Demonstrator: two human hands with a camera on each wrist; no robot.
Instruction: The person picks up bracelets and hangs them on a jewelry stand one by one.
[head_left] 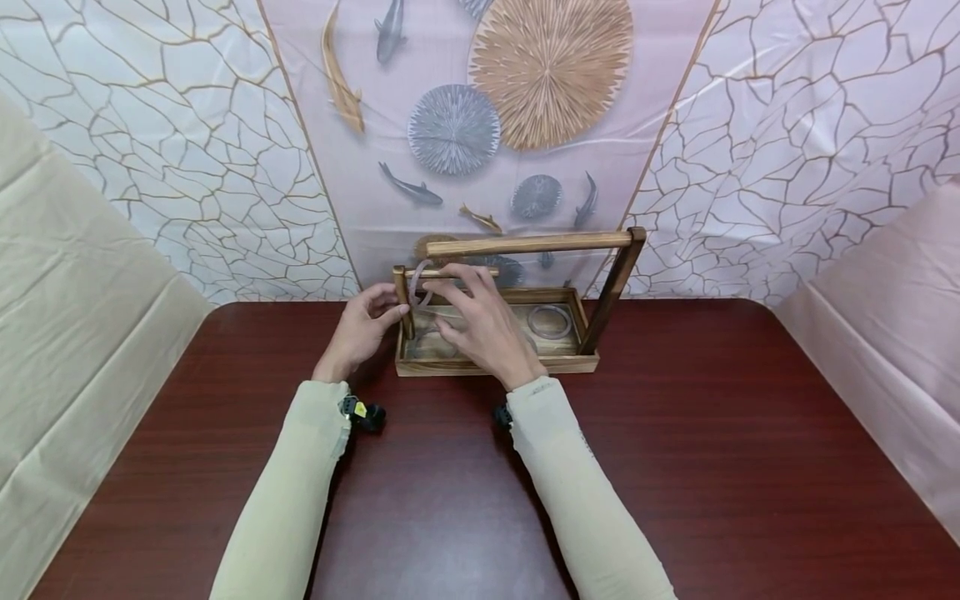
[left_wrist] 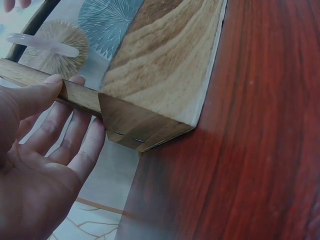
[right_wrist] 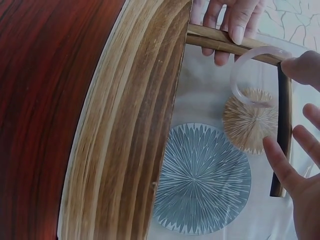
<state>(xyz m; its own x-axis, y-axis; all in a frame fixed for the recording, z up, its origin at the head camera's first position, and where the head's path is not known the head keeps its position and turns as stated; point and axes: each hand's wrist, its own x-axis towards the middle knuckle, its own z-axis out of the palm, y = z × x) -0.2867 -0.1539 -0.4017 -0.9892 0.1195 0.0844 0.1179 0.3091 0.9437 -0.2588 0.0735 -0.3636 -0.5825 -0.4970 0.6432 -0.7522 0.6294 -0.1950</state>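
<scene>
Well, the shiny, dark red wooden counter (head_left: pixel 712 433) is the biggest thing, and it is flat, so things can stand well on it. Near its back edge sits a long, brown wooden tray stand (head_left: pixel 570 364) with low walls, which should keep small things from sliding out. At its right end, a tall, dark wooden post (head_left: pixel 613 287) holds up a long, light brown wooden bar (head_left: pixel 532 242). The bare right hand (head_left: pixel 487 325) has its fingers spread loosely, and one fingertip touches a ring, maybe to guide it. The bare left hand (head_left: pixel 360 329) pinches a short, brown wooden post (head_left: pixel 402 300) between thumb and fingers, probably so it won't wobble. A short, thin wooden bar (head_left: pixel 472 273) sticks out from that post. The touched ring, pale pink and see-through (right_wrist: pixel 235 75), is at the post end of this bar; I cannot tell if it goes around it. A clear, round ring (head_left: pixel 550 336) lies flat inside the tray stand.
</scene>
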